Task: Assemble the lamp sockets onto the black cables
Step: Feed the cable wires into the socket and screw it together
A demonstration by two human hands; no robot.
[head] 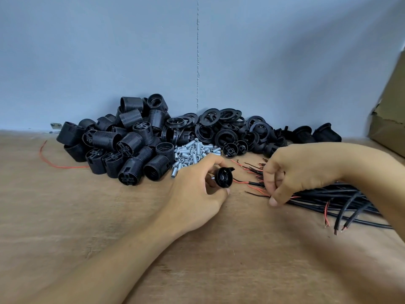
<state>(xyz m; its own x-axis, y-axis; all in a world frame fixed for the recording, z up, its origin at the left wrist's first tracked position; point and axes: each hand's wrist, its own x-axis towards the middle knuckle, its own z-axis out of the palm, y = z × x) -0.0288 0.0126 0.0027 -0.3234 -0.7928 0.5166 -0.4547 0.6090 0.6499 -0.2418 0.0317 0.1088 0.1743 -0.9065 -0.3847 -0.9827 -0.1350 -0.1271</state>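
One socket cap (223, 177) pinched in left hand (196, 195); right hand (295, 172) curls over cables (341, 194), grip hidden.

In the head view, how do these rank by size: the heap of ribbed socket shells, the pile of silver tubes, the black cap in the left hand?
1. heap of ribbed socket shells
2. pile of silver tubes
3. black cap in the left hand: nearer the camera, yet smallest

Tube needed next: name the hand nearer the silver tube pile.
Left. Left hand sits beside the silver tube pile; right hand is farther right, on the black cables.
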